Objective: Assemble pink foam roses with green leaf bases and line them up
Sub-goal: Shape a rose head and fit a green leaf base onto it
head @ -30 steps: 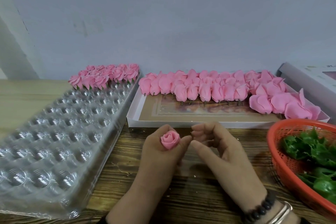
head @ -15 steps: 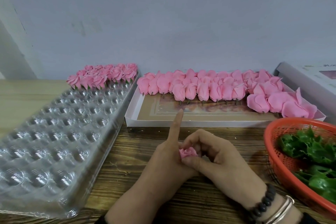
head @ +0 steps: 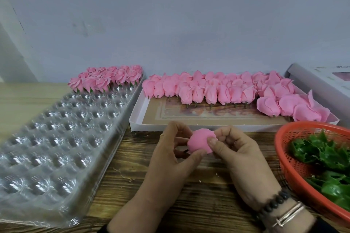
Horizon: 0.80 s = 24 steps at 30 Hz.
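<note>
1. Pale blue-grey wall runs behind a dark, wood-grain desk (head: 189, 204), and everything on it sits within reach of the seated person.
2. Far left, a clear plastic tray of round cups (head: 56, 138) holds finished pink foam roses with green bases (head: 106, 79) only in its back rows; the many cups nearer me are unfilled, so I judge most of the lining-up remains.
3. Beside it, a shallow white cardboard box (head: 170, 126) carries rows of bare pink rose heads on short stems (head: 217, 91), waiting for leaves.
4. In front of that box, the left hand (head: 168, 149) cradles one pink foam rose head (head: 200, 142) above the desk, thumb under it and fingers curled behind.
5. Its partner, the right hand (head: 236, 149), pinches the same bloom from the other side, thumb on the petals, wrist with bracelets low.
6. Far right, an orange plastic mesh basket (head: 287, 157) holds loose green leaf bases (head: 322, 151); none is on the held rose that I can see.
</note>
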Motion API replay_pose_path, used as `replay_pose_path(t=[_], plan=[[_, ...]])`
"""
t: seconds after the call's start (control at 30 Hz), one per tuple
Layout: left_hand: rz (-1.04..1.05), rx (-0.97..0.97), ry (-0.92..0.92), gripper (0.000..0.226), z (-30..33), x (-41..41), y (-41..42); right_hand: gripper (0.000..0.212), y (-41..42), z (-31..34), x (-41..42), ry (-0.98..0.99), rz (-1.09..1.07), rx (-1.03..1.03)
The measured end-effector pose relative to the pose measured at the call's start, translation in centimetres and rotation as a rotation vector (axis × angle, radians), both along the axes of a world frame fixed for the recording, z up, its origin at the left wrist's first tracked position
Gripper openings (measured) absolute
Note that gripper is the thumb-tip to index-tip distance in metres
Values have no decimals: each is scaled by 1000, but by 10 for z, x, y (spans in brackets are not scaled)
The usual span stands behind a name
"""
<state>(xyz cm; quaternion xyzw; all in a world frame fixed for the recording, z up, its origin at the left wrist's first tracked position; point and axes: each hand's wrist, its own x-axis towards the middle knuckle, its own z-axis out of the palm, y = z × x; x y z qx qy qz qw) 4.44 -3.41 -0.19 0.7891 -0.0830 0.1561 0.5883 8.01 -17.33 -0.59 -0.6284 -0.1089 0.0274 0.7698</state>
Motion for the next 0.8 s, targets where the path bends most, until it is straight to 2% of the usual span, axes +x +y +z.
replay_pose_path(t=[0.27,0.43,0.53,0.6,0.73,0.8], plan=[[-9,43,29,29,-3,1,0,16,2,-2,0,96,5,61],[-49,-123,86,25,-4,3,1,10,1,-1,0,66,32,46],[-83,-226,167,22,-4,4,3,3,1,0,-1,19,43,-38],[-87,-348,237,18,-4,4,3,19,1,1,-2,-45,44,-139],[-153,-533,384,13,-1,5,7,68,-2,0,-3,-306,160,-439],[-200,-570,440,14,1,4,10,66,-3,2,-3,-409,212,-515]])
